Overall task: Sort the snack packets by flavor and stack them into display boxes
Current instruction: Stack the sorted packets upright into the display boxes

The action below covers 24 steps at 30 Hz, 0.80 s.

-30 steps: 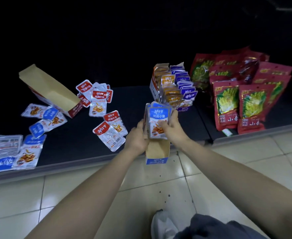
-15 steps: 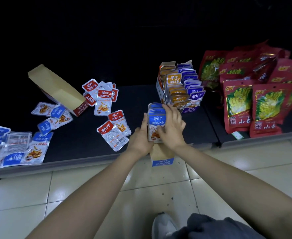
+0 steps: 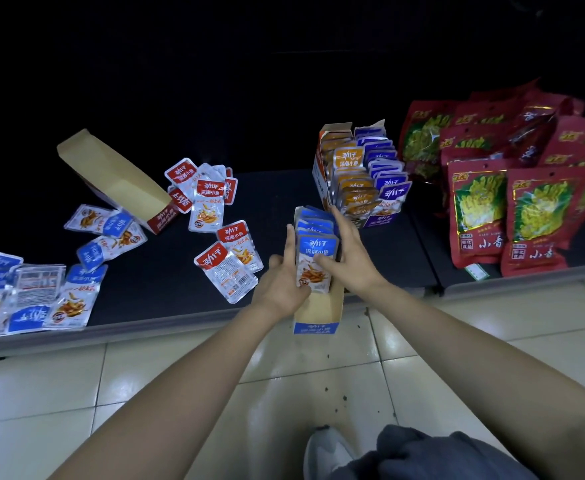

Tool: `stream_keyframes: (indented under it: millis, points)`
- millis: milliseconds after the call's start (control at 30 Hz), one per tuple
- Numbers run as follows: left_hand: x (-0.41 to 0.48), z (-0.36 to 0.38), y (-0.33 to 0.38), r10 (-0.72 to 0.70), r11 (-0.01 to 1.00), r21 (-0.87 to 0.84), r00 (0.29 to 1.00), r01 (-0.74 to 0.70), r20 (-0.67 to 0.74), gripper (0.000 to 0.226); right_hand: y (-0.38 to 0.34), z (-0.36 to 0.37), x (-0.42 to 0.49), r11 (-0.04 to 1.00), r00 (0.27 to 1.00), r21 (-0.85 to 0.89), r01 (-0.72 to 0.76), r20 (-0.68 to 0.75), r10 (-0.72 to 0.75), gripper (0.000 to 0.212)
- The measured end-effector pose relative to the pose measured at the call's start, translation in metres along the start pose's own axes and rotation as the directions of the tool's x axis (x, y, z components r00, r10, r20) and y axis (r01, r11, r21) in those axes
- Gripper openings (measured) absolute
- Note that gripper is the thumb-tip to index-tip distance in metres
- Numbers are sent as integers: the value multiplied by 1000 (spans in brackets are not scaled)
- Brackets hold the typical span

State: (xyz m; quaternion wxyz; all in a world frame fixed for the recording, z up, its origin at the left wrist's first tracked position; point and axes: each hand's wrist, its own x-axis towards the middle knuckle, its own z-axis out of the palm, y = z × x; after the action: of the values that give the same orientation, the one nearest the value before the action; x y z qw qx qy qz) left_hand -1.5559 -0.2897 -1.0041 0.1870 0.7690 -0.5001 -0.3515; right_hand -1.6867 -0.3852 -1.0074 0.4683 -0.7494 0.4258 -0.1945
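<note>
We are in a shop, by the look of it. We see a long, low, dark shelf (image 3: 277, 192) running above a pale tiled floor (image 3: 180, 393). Many identical red bags (image 3: 523, 216) lie on it in overlapping rows, printed faces up. Beside them, cardboard display boxes (image 3: 383, 220) hold small packets (image 3: 348, 161) filed by colour, and dozens more of the same brand lie loose along the shelf.
</note>
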Motion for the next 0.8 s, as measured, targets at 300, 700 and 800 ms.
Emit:
stream_keyframes:
  millis: [300, 700, 800]
  points:
    - [-3, -69, -26, 53, 998, 40, 996, -50, -78, 53, -68, 4, 26, 922, 935, -195, 334, -53, -350, 45]
    - [-88, -174, -231, -400, 883, 68, 821, 464, -408, 35, -162, 223, 65, 962, 820, -84, 259, 546, -173, 26]
    - [-102, -177, -274, -502, 783, 126, 739, 609, -451, 53, -157, 268, 65, 939, 763, -164, 302, 632, -134, 41]
